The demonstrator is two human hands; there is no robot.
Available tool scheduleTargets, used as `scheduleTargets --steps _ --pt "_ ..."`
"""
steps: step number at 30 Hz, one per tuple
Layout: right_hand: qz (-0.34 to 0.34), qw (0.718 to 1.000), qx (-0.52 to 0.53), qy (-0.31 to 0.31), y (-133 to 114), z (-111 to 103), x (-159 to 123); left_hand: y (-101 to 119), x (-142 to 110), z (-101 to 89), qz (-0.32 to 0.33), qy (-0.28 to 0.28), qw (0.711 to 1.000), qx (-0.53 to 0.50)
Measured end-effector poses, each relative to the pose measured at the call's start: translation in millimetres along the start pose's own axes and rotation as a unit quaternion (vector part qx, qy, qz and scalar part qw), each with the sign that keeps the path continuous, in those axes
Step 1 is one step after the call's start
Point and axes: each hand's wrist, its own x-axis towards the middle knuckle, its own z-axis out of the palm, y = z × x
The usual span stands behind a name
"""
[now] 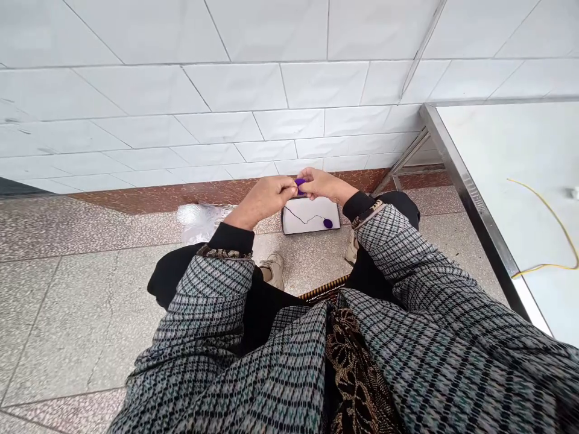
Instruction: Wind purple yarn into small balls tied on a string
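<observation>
Out in front of me, over the floor, my left hand [268, 198] and my right hand [324, 184] meet at a small, round purple piece [300, 185]. The fingers of both are closed in a pinch on it and cover much of its surface. Just below them lies a shallow dark-rimmed tray [312, 208] with a white bottom. Inside it, near the right corner, rests a second oval purple piece [328, 223]. A thin dark thread [301, 219] runs from that piece across the tray toward its left side; its other end is hard to make out.
A crumpled clear plastic bag [196, 220] lies on the floor left of the tray. At right stands a metal-edged table [479, 193] with a yellow cord [554, 208] on top. A white tiled wall [289, 126] rises close ahead. My knees and shoes flank the tray.
</observation>
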Motion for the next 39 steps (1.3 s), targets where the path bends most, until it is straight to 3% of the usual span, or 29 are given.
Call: scheduleTargets --steps 3,5,7,10,12,14,16,17,20,21,23,26,28,31,33,36,39 --pt "-0.003 0.996 -0.024 -0.09 -2 -1 -6 -8 6 -11.0 -0.033 0.04 0.999 0.006" --pt "-0.005 0.99 0.031 -0.138 -6 -3 -12 -16 7 -9.4 -0.061 0.057 0.996 0.004" --pt "-0.012 0.983 0.111 -0.147 -11 -4 -17 -22 8 0.1 -0.085 0.059 0.995 -0.003" --pt "-0.03 0.975 0.203 -0.091 -16 -6 -18 -25 5 22.8 -0.077 0.017 0.997 -0.014" --pt "-0.033 0.976 0.211 -0.03 -14 -7 -13 -24 3 35.7 -0.037 -0.038 0.998 -0.014" --pt "-0.021 0.987 0.153 0.035 -8 -7 -7 -20 1 41.0 0.015 -0.07 0.997 -0.013" --pt "-0.006 0.996 0.034 0.077 -1 -8 -2 -17 -1 37.6 0.042 -0.061 0.997 -0.011" --pt "-0.008 0.998 -0.027 0.054 2 -9 -1 -17 -1 33.5 0.043 -0.045 0.998 -0.009" --pt "0.009 0.983 -0.127 -0.131 5 -11 -8 -19 -1 19.5 0.016 0.01 1.0 -0.011" --pt "0.008 0.979 -0.11 -0.174 3 -11 -11 -21 -1 16.6 0.001 0.022 1.0 -0.014" --pt "0.001 0.981 -0.016 -0.195 -4 -13 -17 -24 0 15.7 -0.034 0.04 0.998 -0.027" --pt "-0.024 0.979 0.162 -0.122 -12 -13 -18 -25 2 24.4 -0.056 0.042 0.996 -0.052" --pt "-0.047 0.971 0.228 -0.055 -12 -13 -13 -23 2 31.7 -0.034 0.006 0.998 -0.059" --pt "-0.049 0.981 0.186 0.022 -3 -12 -2 -18 1 36.3 0.009 -0.066 0.996 -0.053" --pt "-0.017 0.997 0.066 0.044 5 -11 2 -17 0 33.5 0.02 -0.062 0.997 -0.048" --pt "0.014 0.992 -0.09 -0.085 11 -13 0 -18 0 24.8 0.014 0.003 0.999 -0.048" --pt "0.018 0.979 -0.039 -0.197 5 -15 -9 -22 1 19.5 -0.024 0.057 0.997 -0.049"
